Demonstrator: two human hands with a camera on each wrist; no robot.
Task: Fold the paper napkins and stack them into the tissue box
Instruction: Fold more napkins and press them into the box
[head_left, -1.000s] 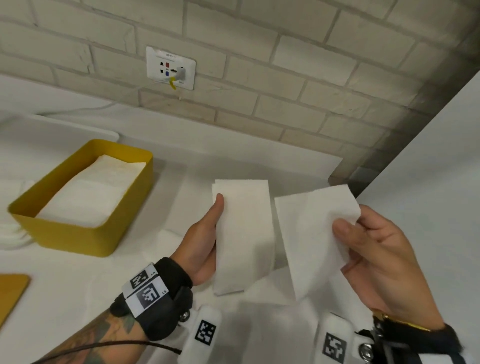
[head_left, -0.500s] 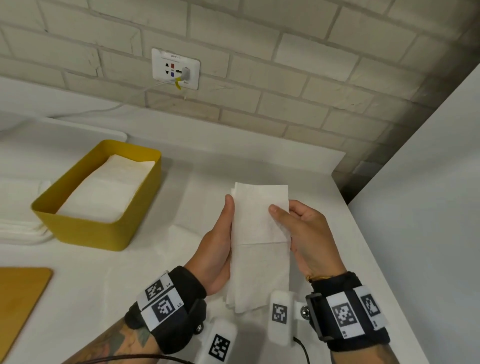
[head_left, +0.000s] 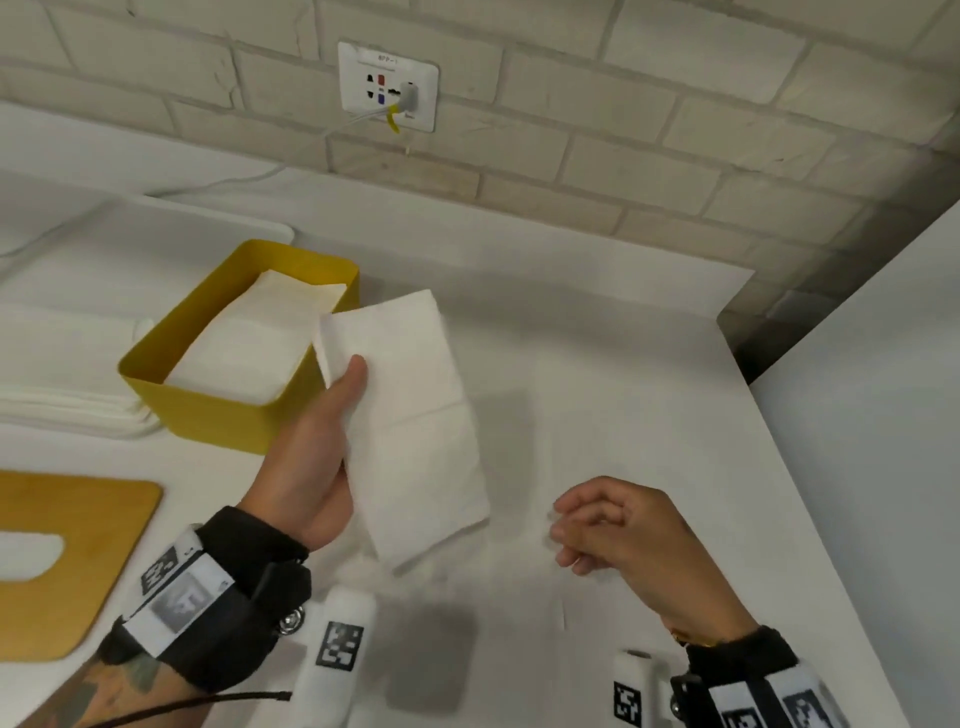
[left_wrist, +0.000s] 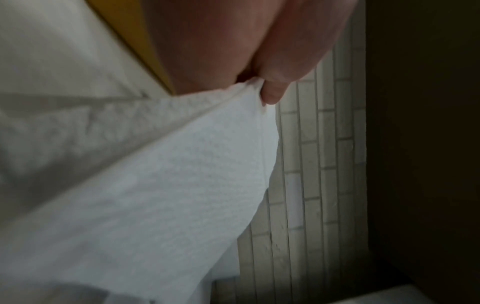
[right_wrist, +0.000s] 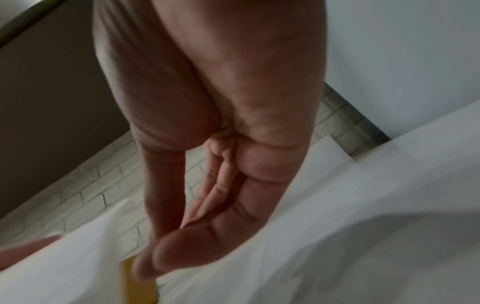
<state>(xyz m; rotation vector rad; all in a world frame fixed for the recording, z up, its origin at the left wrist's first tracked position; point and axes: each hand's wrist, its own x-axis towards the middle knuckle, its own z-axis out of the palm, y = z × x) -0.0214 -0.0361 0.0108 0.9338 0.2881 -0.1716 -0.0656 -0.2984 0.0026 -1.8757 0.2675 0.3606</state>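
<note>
While my left hand (head_left: 306, 467) pinches the folded napkin (head_left: 410, 415) just right of the tissue box (head_left: 218, 415), my empty right hand (head_left: 618, 525) hangs loosely curled; the unsupported fold could spring open.

A wooden board (head_left: 62, 561) is lying flat at the white table's (head_left: 597, 364) left edge, a white wall socket (head_left: 387, 85) is sitting on the pale brick wall (head_left: 623, 130) behind, a cable trailing from it

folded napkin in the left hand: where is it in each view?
Head: folded napkin centre, gripped by left hand.
Left wrist: fills lower left, below the fingers.
Right wrist: white sheet at lower left may be it; too blurred to tell.
Shared landmark: yellow tissue box.
</note>
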